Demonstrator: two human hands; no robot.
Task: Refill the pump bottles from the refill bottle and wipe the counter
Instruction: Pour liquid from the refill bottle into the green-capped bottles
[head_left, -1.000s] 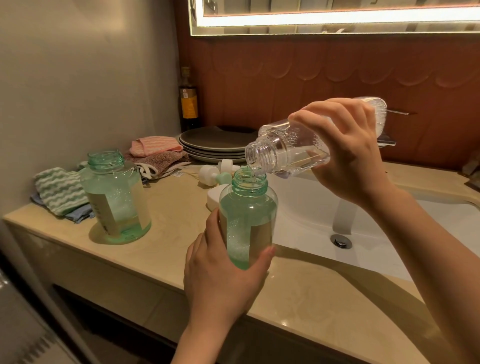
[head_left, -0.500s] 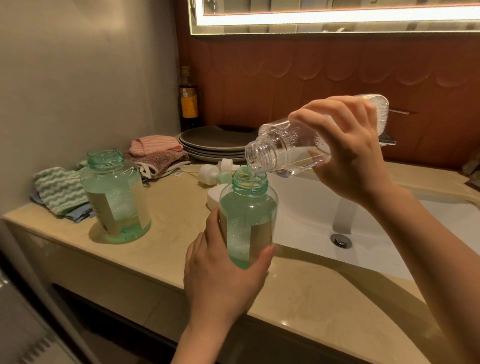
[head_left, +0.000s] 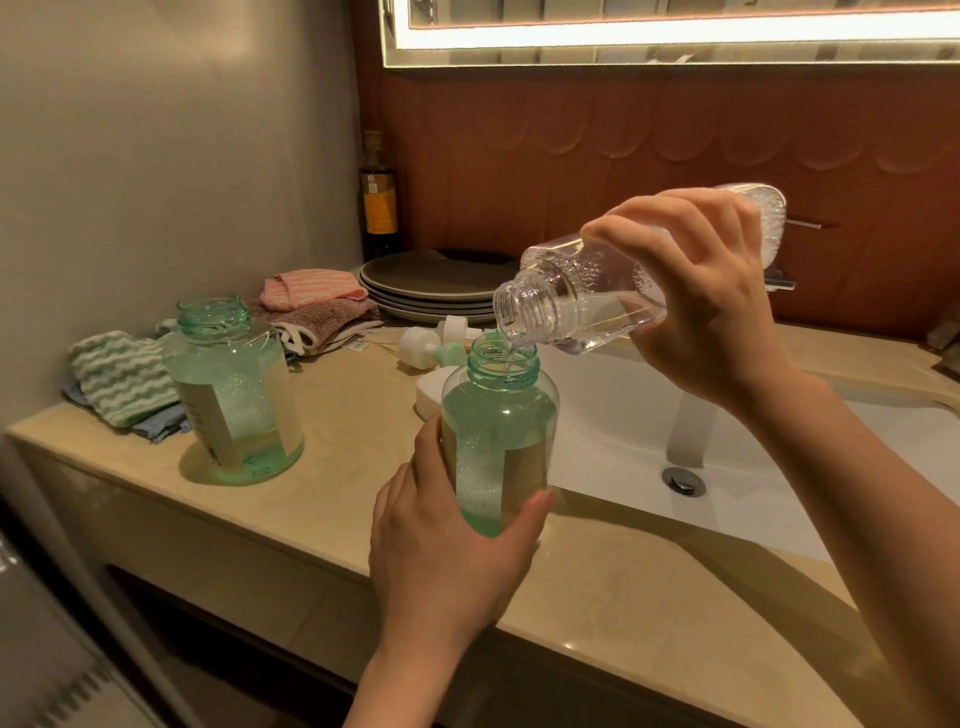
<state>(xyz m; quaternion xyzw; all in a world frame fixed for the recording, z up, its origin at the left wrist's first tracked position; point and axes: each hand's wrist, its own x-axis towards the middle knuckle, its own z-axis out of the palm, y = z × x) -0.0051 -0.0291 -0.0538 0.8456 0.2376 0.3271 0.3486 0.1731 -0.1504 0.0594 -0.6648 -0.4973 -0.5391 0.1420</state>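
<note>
Holding a green pump bottle (head_left: 498, 431) upright with the left hand (head_left: 447, 566), thumb on one side and fingers curled round the other, gripping the lower half. No pump on it, neck wide open. Parked at the front of the beige counter (head_left: 337, 493), right by the edge of the white sink (head_left: 623, 426). Honestly can't tell whether resting on the counter or lifted just off it.

Tipping the clear refill bottle (head_left: 582, 296) with the right hand (head_left: 701, 306), fingers curled over the top of it and thumb tucked underneath, mouth angled down and just above the green neck. Pouring a thin clear stream straight in. Down to a shallow pool of clear liquid along the low side of the refill bottle, with bubbles up at the raised end.

Further left on the counter, got a second green pump bottle (head_left: 234, 395) standing open, well apart from the held one. Behind the held one, can see two white pump heads (head_left: 431, 345) lying near a stack of dark plates (head_left: 431, 283). Also a striped green-and-white cloth (head_left: 122, 374) by the wall, plus a pink cloth (head_left: 311, 288) on top of a brown towel (head_left: 322, 314) beside the plates
</note>
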